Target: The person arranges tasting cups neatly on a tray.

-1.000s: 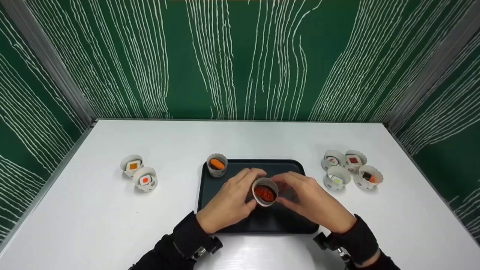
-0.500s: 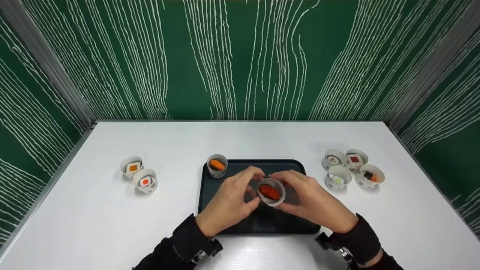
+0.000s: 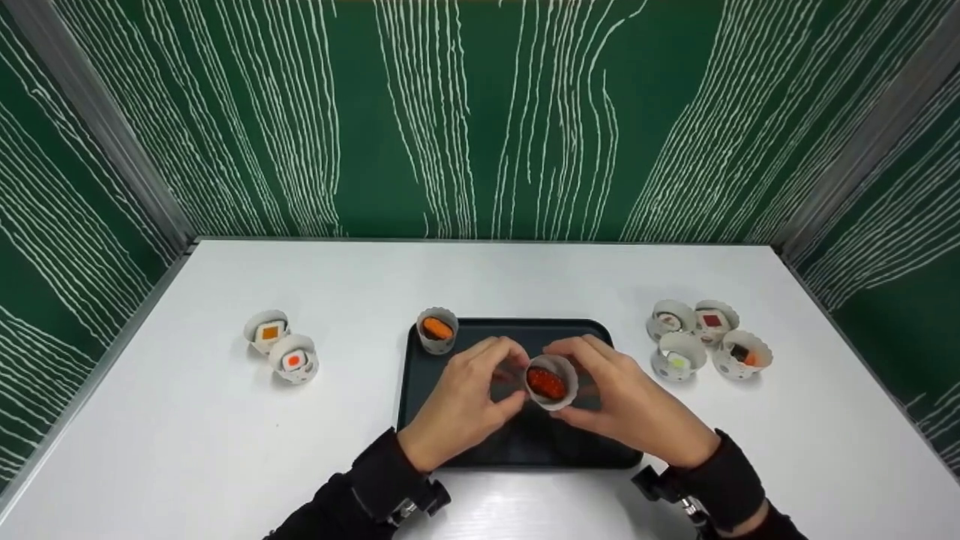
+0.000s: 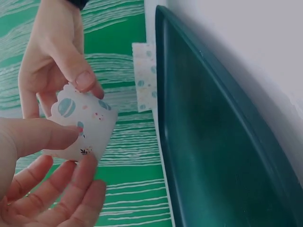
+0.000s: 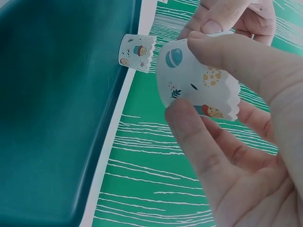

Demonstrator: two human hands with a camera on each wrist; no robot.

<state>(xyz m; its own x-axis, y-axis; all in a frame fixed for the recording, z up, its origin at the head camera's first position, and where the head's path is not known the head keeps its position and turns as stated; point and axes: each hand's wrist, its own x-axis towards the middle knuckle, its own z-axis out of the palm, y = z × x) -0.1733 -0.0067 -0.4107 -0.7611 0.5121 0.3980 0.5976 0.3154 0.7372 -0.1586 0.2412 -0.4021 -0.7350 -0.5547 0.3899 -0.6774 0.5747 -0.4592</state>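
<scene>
Black long sleeves, black wrist-mounted cameras, bare hands

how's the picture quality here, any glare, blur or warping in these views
Head view: even light, sharp, soft shadows under the cups, faint glare on the table near edge, edges slightly bowed. Left wrist view: washed out, the tray hazy. Right wrist view: the cup crisp, the right hand soft up close.

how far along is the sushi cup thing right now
One cup with orange sushi already stands at the far left corner of the black tray. In hand: the left hand and right hand both pinch a cup with red sushi above the tray. Still off the tray: two cups on the left and four cups on the right.
</scene>
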